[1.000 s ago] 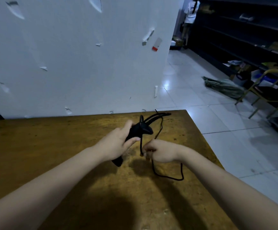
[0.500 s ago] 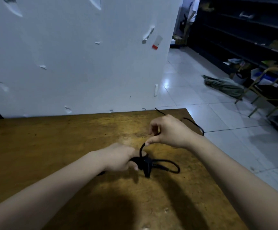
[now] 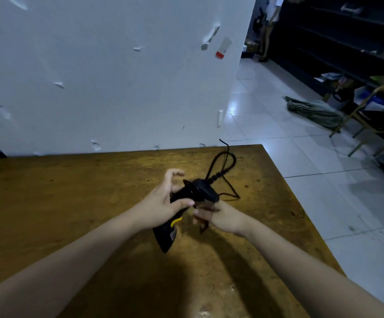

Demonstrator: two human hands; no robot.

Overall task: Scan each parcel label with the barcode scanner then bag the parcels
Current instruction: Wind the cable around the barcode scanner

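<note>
The black barcode scanner with a yellow trigger is held over the wooden table, its handle pointing down toward me. My left hand grips the scanner's middle, thumb across its front and index finger raised. My right hand sits just under the scanner's head, its fingers curled around a piece of the black cable. The rest of the cable loops on the table behind the scanner and runs off the far edge. No parcel or bag is in view.
A white wall stands right behind the table. The table's right edge drops to a tiled floor. On the floor lies a green sack, with a yellow-framed chair and dark shelves beyond it. A person stands far back.
The scanner has come up off the table in my left hand. My right hand dropped from high above the cable to just under the scanner's head.
</note>
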